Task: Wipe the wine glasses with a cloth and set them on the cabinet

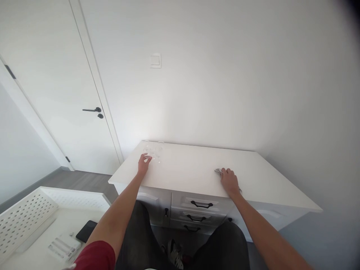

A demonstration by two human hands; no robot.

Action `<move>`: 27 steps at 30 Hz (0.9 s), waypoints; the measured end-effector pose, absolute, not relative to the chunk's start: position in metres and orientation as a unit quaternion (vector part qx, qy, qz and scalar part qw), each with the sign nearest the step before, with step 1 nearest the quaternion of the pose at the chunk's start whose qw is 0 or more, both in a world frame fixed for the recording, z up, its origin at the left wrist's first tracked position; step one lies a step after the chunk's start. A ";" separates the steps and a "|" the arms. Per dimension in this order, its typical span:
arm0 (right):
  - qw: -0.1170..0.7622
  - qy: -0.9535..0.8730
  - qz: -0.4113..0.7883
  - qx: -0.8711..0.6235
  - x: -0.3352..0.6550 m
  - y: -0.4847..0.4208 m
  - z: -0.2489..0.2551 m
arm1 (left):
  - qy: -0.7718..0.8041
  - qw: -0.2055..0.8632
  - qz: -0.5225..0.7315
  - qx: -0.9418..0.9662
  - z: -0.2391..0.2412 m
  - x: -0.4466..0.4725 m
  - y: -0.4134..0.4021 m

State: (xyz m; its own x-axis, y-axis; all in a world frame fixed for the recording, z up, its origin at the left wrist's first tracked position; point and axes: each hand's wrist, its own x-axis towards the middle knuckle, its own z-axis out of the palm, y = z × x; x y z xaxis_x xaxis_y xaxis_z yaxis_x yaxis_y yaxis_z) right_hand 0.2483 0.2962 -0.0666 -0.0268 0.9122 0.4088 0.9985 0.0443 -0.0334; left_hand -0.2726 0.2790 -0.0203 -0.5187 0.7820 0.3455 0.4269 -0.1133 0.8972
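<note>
The left hand (144, 163) reaches out over the far left corner of the white surface (197, 168), its fingers loosely spread and curled, the fingertips touching the nearest of a small cluster of clear drinking glasses (153, 150). The glasses stand just beyond the hand, close to the wall, and are hard to make out against the white top; whether the fingers actually grip one cannot be told. The right hand (230, 182) lies palm down near the front edge of the surface, well apart from the left hand, pressing flat on a small grey cloth (218, 171) whose corner pokes out past the fingertips. Just below this hand the dresser's drawers show black handles (201, 204). Down to the left of the left arm, a white perforated tray (25, 213) sits on a low top with a dark phone (86, 231) beside it.
</note>
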 end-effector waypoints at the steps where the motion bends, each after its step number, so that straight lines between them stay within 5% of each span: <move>1: 0.164 -0.699 -0.124 -0.685 0.248 0.297 -0.067 | 0.640 0.160 0.594 0.460 -0.017 -0.270 0.274; 8: 0.201 -0.646 -0.078 -0.733 0.245 0.297 -0.066 | 0.610 0.209 0.625 0.440 -0.006 -0.199 0.198; 16: 0.270 -0.658 0.020 -0.703 0.235 0.260 -0.064 | 0.563 0.339 0.517 0.548 0.001 -0.108 0.076; 27: 0.540 -0.456 0.168 -0.687 0.197 0.116 -0.047 | 0.634 0.305 0.380 0.601 0.000 -0.130 0.011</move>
